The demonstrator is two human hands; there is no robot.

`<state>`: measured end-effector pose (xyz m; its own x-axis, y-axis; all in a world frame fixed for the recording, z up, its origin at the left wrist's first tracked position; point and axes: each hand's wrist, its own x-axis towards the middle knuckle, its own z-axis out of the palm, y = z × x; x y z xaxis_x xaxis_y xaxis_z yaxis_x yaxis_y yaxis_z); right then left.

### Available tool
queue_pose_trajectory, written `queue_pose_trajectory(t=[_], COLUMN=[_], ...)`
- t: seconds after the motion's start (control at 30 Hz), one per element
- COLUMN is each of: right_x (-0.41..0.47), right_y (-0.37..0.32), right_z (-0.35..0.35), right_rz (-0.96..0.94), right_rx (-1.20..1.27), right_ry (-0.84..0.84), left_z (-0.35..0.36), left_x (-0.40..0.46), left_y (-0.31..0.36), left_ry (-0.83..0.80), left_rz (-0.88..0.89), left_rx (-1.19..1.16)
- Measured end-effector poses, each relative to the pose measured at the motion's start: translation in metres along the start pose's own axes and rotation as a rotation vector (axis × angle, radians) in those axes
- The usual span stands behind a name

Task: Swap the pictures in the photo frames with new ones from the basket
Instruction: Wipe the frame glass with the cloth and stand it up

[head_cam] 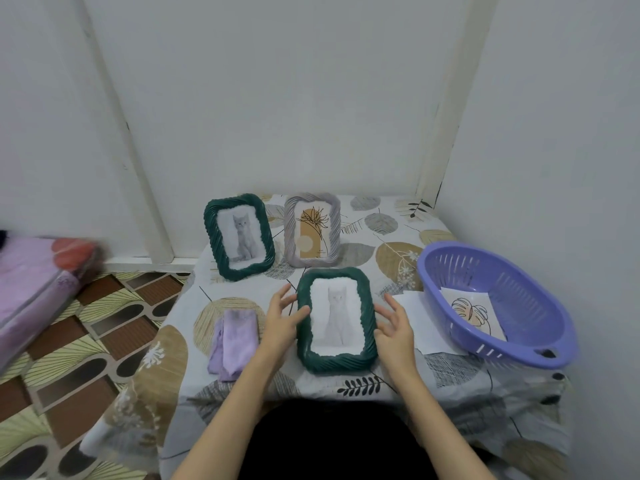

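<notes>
A dark green frame with a pale cat picture lies flat on the table in front of me. My left hand is at its left edge, fingers spread and straight, thumb touching the rim. My right hand hovers at its right edge, fingers relaxed. Behind stand a second green frame with a grey cat picture and a grey frame with a leaf drawing. A purple basket at the right holds a leaf-drawing picture.
A folded lilac cloth lies left of the flat frame. A white sheet lies between that frame and the basket. The table has a leaf-patterned cover and stands in a wall corner. A pink bundle sits on the floor at left.
</notes>
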<state>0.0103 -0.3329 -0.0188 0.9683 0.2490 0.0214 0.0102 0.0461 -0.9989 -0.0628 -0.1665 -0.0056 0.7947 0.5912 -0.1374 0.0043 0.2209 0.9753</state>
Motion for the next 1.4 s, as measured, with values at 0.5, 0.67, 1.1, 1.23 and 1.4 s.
queue_pose_trajectory(t=[0.5, 0.67, 1.1, 1.23, 1.4], right_x=[0.014, 0.019, 0.075, 0.12, 0.167], right_y=[-0.057, -0.066, -0.101, -0.121, -0.124], right_z=[-0.016, -0.01, -0.019, -0.034, -0.041], right_rz=[-0.031, -0.012, 0.054, 0.105, 0.045], right_rx=[0.072, 0.187, 0.329, 0.318, 0.342], right_ry=[-0.375, -0.437, -0.445, -0.404, -0.36], left_z=[0.004, 0.003, 0.025, 0.054, 0.095], left_x=[-0.022, -0.023, 0.012, 0.055, 0.118], left_y=[0.053, 0.055, 0.066, 0.092, 0.095], left_ry=[-0.216, -0.221, -0.333, -0.363, -0.28], left_rz=[0.251, 0.251, 0.27, 0.38, 0.446], left_rx=[-0.066, -0.072, 0.003, 0.096, 0.195])
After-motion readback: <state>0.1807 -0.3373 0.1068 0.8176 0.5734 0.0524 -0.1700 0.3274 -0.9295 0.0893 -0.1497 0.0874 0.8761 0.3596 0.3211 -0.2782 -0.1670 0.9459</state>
